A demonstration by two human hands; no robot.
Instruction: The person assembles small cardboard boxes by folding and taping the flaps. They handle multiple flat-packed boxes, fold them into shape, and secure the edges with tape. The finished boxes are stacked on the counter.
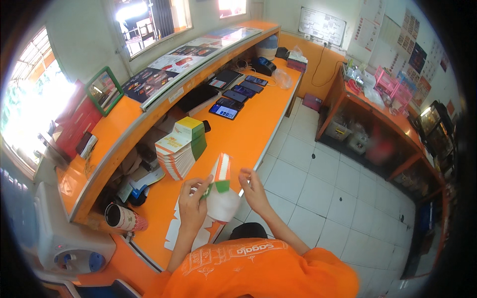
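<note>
My left hand (193, 202) grips a small paper food box (223, 169), orange and white with a green end, by its left side. Just right of that box my right hand (254, 191) is raised, its thumb and fingers apart with nothing visible between them. Below the box is a rounded white thing (222, 205) that I cannot make out. White flat card pieces (173, 229) lie under and beside my left forearm. Beyond my left hand stands a tall stack of similar boxes (177, 151), with yellow and green ones at its far side.
The orange counter (248, 130) carries several phones (233, 95) and a card terminal (263, 65). A patterned cup (125, 217) stands at the left near a water dispenser (74, 238). The raised ledge (130, 113) runs along the left; tiled floor (308, 186) lies right.
</note>
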